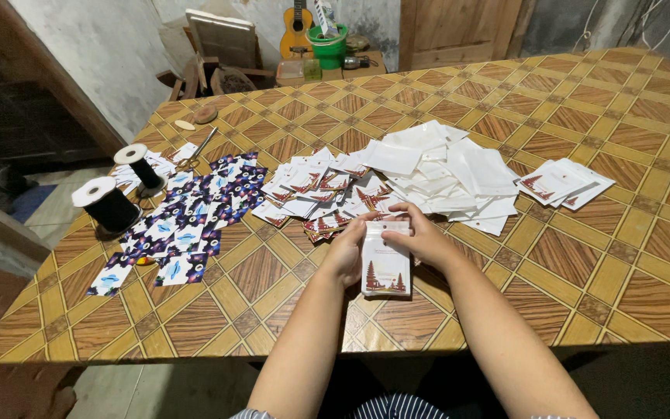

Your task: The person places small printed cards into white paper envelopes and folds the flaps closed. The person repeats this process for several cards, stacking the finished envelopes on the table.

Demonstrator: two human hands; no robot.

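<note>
Tiled-pattern table (599, 256), strewn with white pouches (436, 171); left hand (347, 252) and right hand (420, 237) both gripping one white pouch (386, 268), contents not visible.

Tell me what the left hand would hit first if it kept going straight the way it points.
Probably the heap of red-and-white printed cards just beyond the left hand, which points up and away across the table while gripping the white packet. Depth is unclear, so it might pass over them.

I see both hands, left (344, 256) and right (422, 239), holding one white pouch (385, 268) upright over the patterned tabletop (583, 264). A heap of white pouches (436, 174) lies just beyond; dark floral cards (188, 221) and two black thread spools (110, 206) sit left.
</note>
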